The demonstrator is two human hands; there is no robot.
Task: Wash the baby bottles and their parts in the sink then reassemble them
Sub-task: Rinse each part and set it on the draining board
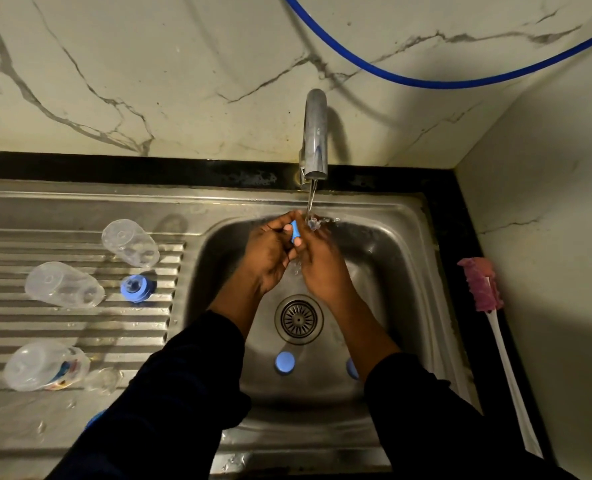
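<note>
Mid-frame under the tap [314, 140]: rotate blue ring [295, 232] pinched in left hand [270, 254]; rinse clear part [313, 223] gripped in right hand [317, 268], inside too.

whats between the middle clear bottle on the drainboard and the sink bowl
In the head view, a blue screw ring lies on the ribbed drainboard between the middle clear bottle and the sink bowl, apart from the bottle.

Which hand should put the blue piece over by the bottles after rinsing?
Probably the left hand. Both hands hold the blue piece under the tap, but the bottles lie on the drainboard on the left side, so the left hand reaches them directly while the right hand would cross over.
</note>
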